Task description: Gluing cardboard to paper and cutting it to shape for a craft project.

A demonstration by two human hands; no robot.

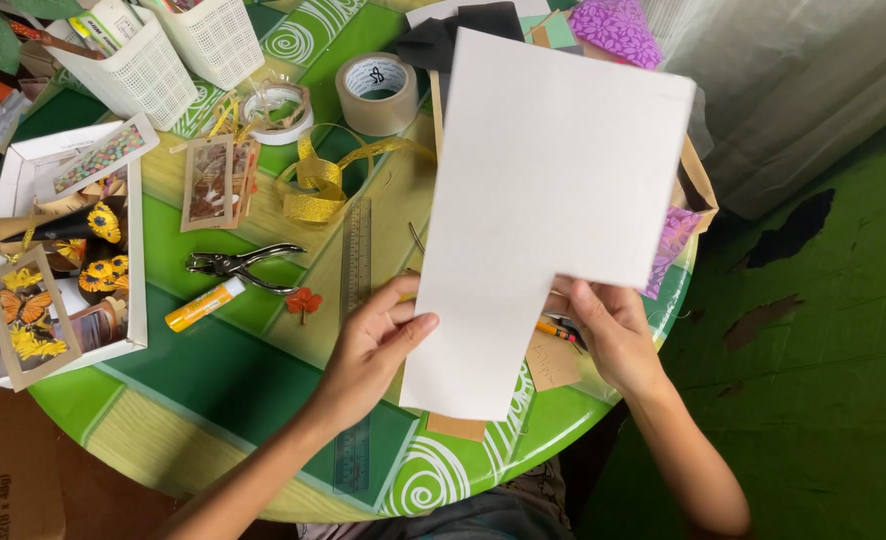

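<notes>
Both the left hand (pixel 368 350) and right hand (pixel 613 330), fingers closed, pinch the white sheet (pixel 553 190) by its lower edges above the table (pixel 213 400); it looks light, fairly stiff and creasable, best gripped at opposite edges.

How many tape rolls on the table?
2: a wide brown packing tape roll near the table's far edge, and a thinner white tape roll just left of it. Others may be hidden behind the held white sheet.
</notes>
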